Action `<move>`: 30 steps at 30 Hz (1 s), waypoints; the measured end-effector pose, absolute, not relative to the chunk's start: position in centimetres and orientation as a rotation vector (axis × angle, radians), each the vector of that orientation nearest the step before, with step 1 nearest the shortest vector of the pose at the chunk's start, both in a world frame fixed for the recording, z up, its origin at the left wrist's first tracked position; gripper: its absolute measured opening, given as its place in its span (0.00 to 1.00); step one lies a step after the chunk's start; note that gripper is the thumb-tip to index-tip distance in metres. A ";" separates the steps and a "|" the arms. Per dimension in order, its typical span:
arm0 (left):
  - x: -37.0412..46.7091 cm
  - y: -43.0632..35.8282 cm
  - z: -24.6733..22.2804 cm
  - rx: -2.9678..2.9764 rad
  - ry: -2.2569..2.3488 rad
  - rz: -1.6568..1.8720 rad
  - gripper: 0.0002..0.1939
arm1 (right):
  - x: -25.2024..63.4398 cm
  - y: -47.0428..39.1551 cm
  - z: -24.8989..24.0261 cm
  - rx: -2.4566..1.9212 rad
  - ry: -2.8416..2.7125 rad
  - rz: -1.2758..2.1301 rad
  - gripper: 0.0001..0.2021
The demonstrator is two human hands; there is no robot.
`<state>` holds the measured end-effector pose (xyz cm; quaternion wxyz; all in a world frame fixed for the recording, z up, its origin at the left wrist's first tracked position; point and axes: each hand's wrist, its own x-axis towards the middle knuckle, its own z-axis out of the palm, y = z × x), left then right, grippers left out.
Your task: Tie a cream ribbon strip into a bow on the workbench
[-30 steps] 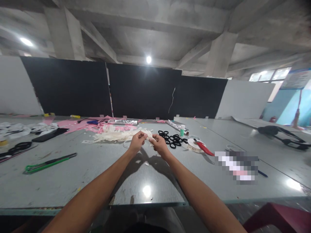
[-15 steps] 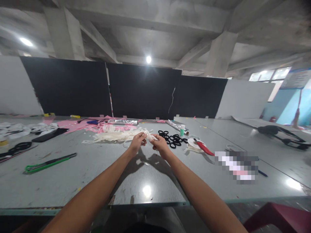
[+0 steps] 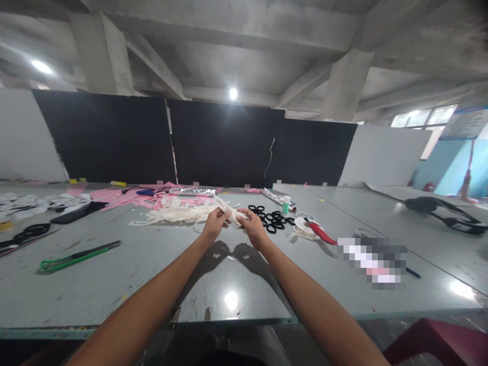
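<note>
Since the frame 1.0 s ago both hands have stayed raised over the table centre, but the white strip point(image 3: 227, 208) between them has changed: it was bunched at the fingertips and now sticks out as a stiff piece angled toward 11 o'clock. Left hand point(image 3: 214, 225) is closed, thumb and fingers pinching the strip's near-left part; right hand point(image 3: 252, 226) is closed too, pinching the same strip at its right end. Hands sit close together, just apart, w/ the strip bridging them, held clear above the grey table point(image 3: 152, 274); hand shadows fall directly below. Printing on the strip is too small to read. At approx. 10 o'clock from the hands, just beyond them, lies a pile of white strips point(image 3: 179, 213), w/ pink scraps point(image 3: 122, 195) further back the same way. At 2 o'clock, near the right hand, a cluster of black rings point(image 3: 271, 217); a small green-and-white bottle point(image 3: 285, 204) stands upright behind it. At 3 o'clock a tape roll point(image 3: 304, 227) w/ a red-handled tool point(image 3: 321, 234) resting across it. Well apart at 8 o'clock, a green-handled tool point(image 3: 78, 255) lies flat. Far left at 9 o'clock, black scissors point(image 3: 26, 232) and a dark flat object point(image 3: 78, 212), type not discernible.
</note>
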<state>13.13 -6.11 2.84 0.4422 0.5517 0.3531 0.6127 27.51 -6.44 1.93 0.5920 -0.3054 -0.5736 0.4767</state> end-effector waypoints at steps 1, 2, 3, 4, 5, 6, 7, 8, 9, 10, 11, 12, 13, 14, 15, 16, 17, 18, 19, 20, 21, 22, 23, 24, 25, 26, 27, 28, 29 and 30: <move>13.2 -6.1 2.8 1.359 0.879 1.522 0.20 | 27.5 -6.5 2.0 -0.715 -1.344 1.064 0.18; 13.2 -6.1 2.7 1.352 0.873 1.527 0.20 | 27.4 -6.6 2.1 -0.716 -1.359 1.013 0.17; 13.4 -6.1 2.6 1.347 0.858 1.537 0.20 | 27.4 -6.6 2.2 -0.718 -1.376 0.957 0.16; 13.5 -6.1 2.5 1.343 0.840 1.549 0.20 | 27.3 -6.6 2.2 -0.721 -1.395 0.896 0.15; 13.6 -6.1 2.4 1.344 0.824 1.563 0.20 | 27.2 -6.6 2.2 -0.725 -1.414 0.835 0.14; 13.8 -6.1 2.3 1.351 0.816 1.581 0.20 | 27.2 -6.6 2.2 -0.730 -1.428 0.779 0.13; 13.9 -6.1 2.2 1.364 0.816 1.599 0.20 | 27.1 -6.6 2.2 -0.732 -1.433 0.733 0.13; 13.9 -6.1 2.2 1.384 0.823 1.612 0.20 | 27.1 -6.6 2.2 -0.732 -1.435 0.707 0.12; 13.9 -6.1 2.1 1.405 0.832 1.624 0.20 | 27.1 -6.6 2.1 -0.728 -1.430 0.709 0.13; 13.9 -6.1 2.2 1.425 0.839 1.634 0.20 | 27.1 -6.6 2.1 -0.725 -1.418 0.734 0.13; 13.9 -6.1 2.2 1.442 0.841 1.641 0.20 | 27.1 -6.6 2.1 -0.726 -1.402 0.776 0.15; 13.8 -6.1 2.3 1.457 0.838 1.639 0.20 | 27.1 -6.6 2.0 -0.732 -1.387 0.828 0.17; 13.7 -6.2 2.4 1.472 0.833 1.632 0.20 | 27.1 -6.6 2.0 -0.741 -1.375 0.884 0.19; 13.6 -6.2 2.5 1.485 0.827 1.626 0.20 | 27.0 -6.6 1.9 -0.752 -1.368 0.941 0.21; 13.5 -6.3 2.6 1.502 0.819 1.618 0.20 | 27.0 -6.6 1.8 -0.759 -1.367 0.994 0.22; 13.4 -6.3 2.7 1.517 0.817 1.607 0.20 | 27.0 -6.6 1.8 -0.759 -1.370 1.036 0.22; 13.4 -6.4 2.8 1.523 0.821 1.595 0.19 | 27.0 -6.6 1.7 -0.753 -1.374 1.064 0.22; 13.4 -6.5 2.8 1.517 0.829 1.582 0.19 | 27.0 -6.5 1.7 -0.745 -1.377 1.072 0.21; 13.3 -6.5 2.9 1.504 0.839 1.561 0.19 | 27.0 -6.5 1.7 -0.738 -1.375 1.060 0.20; 13.3 -6.6 2.9 1.491 0.849 1.533 0.19 | 27.0 -6.4 1.7 -0.735 -1.366 1.035 0.19; 13.3 -6.6 2.9 1.481 0.856 1.503 0.19 | 27.1 -6.4 1.8 -0.738 -1.353 1.005 0.18; 13.3 -6.5 2.8 1.477 0.860 1.477 0.18 | 27.2 -6.3 1.8 -0.743 -1.340 0.978 0.17; 13.2 -6.4 2.8 1.483 0.860 1.454 0.18 | 27.3 -6.3 1.9 -0.747 -1.329 0.960 0.17; 13.2 -6.3 2.7 1.495 0.859 1.439 0.18 | 27.4 -6.2 2.0 -0.748 -1.319 0.951 0.17; 13.1 -6.1 2.6 1.504 0.858 1.434 0.19 | 27.5 -6.2 2.0 -0.746 -1.310 0.954 0.17; 13.1 -6.0 2.5 1.506 0.855 1.437 0.19 | 27.6 -6.2 2.1 -0.743 -1.300 0.967 0.17; 13.0 -5.8 2.4 1.500 0.853 1.444 0.18 | 27.6 -6.2 2.1 -0.740 -1.286 0.986 0.18; 13.0 -5.7 2.4 1.487 0.850 1.456 0.18 | 27.7 -6.2 2.1 -0.741 -1.271 1.004 0.18; 13.0 -5.6 2.3 1.471 0.848 1.472 0.18 | 27.7 -6.2 2.1 -0.744 -1.254 1.018 0.18; 13.0 -5.6 2.3 1.458 0.846 1.490 0.18 | 27.7 -6.2 2.1 -0.747 -1.239 1.028 0.18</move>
